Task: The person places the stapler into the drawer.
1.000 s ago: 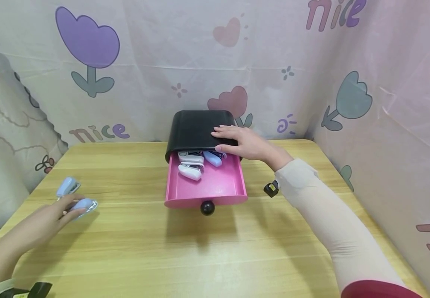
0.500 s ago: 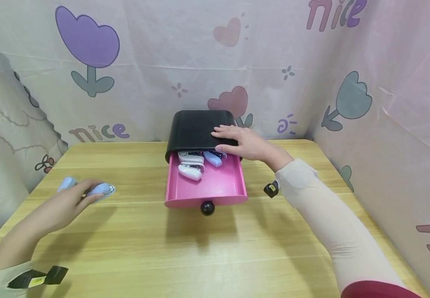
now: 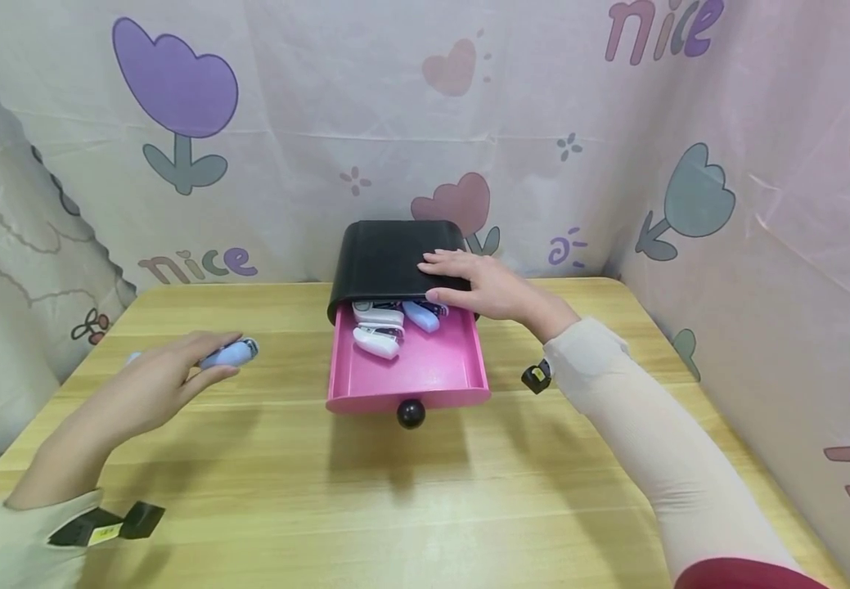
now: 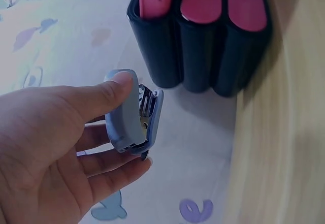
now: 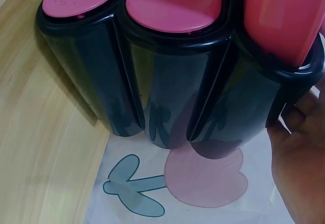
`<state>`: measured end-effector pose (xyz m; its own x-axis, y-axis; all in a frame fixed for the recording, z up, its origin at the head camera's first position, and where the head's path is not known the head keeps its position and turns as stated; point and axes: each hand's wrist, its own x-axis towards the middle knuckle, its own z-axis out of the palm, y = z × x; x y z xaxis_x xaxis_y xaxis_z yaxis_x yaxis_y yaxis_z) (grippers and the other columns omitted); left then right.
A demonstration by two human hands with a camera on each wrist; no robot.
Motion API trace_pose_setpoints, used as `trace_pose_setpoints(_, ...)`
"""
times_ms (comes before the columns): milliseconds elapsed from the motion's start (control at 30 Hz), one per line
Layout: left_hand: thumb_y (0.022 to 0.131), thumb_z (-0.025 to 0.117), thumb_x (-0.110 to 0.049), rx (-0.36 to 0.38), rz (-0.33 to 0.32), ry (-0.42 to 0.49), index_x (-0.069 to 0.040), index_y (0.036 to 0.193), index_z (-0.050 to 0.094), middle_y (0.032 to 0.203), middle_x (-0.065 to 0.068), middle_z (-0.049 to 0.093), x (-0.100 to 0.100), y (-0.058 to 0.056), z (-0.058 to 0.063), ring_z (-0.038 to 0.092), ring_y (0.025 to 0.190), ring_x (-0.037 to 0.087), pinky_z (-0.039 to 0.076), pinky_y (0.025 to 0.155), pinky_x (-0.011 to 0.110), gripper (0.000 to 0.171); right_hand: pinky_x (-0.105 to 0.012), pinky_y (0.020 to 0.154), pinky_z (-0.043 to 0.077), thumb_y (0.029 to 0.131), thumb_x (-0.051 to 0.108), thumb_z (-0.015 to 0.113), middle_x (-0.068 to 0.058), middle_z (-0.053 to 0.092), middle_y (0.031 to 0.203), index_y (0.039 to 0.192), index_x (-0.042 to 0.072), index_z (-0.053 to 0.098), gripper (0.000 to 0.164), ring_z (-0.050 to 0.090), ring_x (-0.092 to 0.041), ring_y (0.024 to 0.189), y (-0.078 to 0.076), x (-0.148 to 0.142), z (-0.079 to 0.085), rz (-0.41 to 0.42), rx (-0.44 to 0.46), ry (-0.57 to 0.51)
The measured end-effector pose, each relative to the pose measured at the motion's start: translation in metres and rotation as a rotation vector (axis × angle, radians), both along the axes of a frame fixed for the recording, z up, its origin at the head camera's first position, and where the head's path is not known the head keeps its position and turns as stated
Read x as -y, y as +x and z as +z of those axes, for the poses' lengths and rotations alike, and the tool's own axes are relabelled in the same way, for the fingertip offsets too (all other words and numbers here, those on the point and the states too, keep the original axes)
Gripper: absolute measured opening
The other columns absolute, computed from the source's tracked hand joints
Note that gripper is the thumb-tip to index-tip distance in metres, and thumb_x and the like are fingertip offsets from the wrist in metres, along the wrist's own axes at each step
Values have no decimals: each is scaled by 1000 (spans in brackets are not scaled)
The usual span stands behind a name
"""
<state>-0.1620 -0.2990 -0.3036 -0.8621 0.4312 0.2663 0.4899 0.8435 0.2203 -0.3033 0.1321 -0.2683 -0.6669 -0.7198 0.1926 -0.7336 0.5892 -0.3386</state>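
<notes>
My left hand (image 3: pixel 146 386) holds a small light-blue stapler (image 3: pixel 229 354) above the left part of the table. In the left wrist view, thumb and fingers pinch this stapler (image 4: pixel 123 117), its metal magazine showing. My right hand (image 3: pixel 489 285) rests on top of the black drawer unit (image 3: pixel 388 255), fingers extended. The unit's pink top drawer (image 3: pixel 425 378) is pulled out. Inside lie a white stapler (image 3: pixel 376 343), another white stapler (image 3: pixel 378 314) behind it and a blue stapler (image 3: pixel 420 316) to the right.
A sliver of another light-blue object (image 3: pixel 133 357) shows on the table behind my left hand. The lower pink drawers (image 4: pixel 201 0) are closed. A black round knob (image 3: pixel 411 413) sticks out from the open drawer's front. A patterned curtain (image 3: pixel 307 98) hangs behind the wooden table (image 3: pixel 410 523).
My left hand has lifted the light-blue stapler from the table's left side and carried it right and farther back, toward the drawer. My right hand has stayed on the drawer unit.
</notes>
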Motion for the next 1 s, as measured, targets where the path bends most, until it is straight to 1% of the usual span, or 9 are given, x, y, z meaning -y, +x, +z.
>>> trace_pose_setpoints(133, 96, 65, -23, -15, -12, -13, -4, 141, 49, 130, 22, 56, -12, -1, 9, 57, 112, 42, 47, 85, 63, 52, -44, 119, 16, 95, 52, 55, 6, 39, 153, 144, 24, 50, 57, 23, -13, 145, 0, 0, 0, -4, 10, -3)
trace_pose_setpoints(300, 93, 69, -21, -41, -48, 12, -5, 141, 51, 133, 20, 54, -29, -1, 21, 53, 117, 40, 45, 91, 61, 54, -43, 119, 17, 96, 50, 57, 4, 39, 153, 144, 22, 51, 56, 24, -14, 145, 0, 0, 0, 3, 3, -10)
trace_pose_setpoints(467, 88, 74, -16, -86, -98, 29, -5, 139, 53, 129, 17, 57, -45, -2, 29, 55, 115, 37, 46, 92, 59, 56, -43, 119, 17, 96, 50, 57, 4, 39, 153, 144, 22, 52, 56, 24, -13, 145, 0, 0, 1, 6, -2, -12)
trace_pose_setpoints(567, 86, 76, -14, -116, -120, 32, -6, 137, 56, 127, 14, 60, -53, -4, 32, 57, 114, 35, 47, 92, 56, 55, -43, 119, 17, 96, 50, 57, 5, 39, 153, 144, 23, 51, 56, 24, -13, 145, -1, 0, 0, 6, -2, -11)
trace_pose_setpoints(633, 86, 77, -14, -124, -134, 24, -7, 136, 56, 125, 11, 60, -59, -6, 34, 58, 113, 32, 49, 92, 54, 55, -43, 119, 17, 96, 51, 56, 5, 39, 153, 144, 23, 51, 56, 24, -13, 145, -1, 0, 0, 5, -4, -12)
trace_pose_setpoints(733, 85, 78, -15, -112, -147, 9, -8, 137, 56, 125, 8, 60, -68, -9, 37, 58, 112, 29, 50, 93, 51, 56, -41, 119, 17, 96, 50, 57, 5, 39, 153, 144, 22, 52, 55, 24, -14, 145, -1, 0, 0, 7, -7, -18)
trace_pose_setpoints(867, 86, 77, -17, -65, -163, -25, -8, 139, 54, 128, 9, 59, -83, -11, 43, 56, 116, 31, 48, 95, 53, 58, -41, 119, 17, 96, 49, 57, 4, 39, 153, 144, 22, 52, 55, 24, -14, 145, -1, 0, -1, 9, -9, -22)
trace_pose_setpoints(1000, 86, 77, -18, -41, -206, -54, -9, 140, 54, 129, 12, 57, -98, -15, 45, 55, 118, 33, 48, 96, 54, 60, -41, 119, 17, 96, 49, 57, 4, 40, 152, 144, 22, 52, 55, 25, -14, 145, -1, 0, -1, 9, -9, -19)
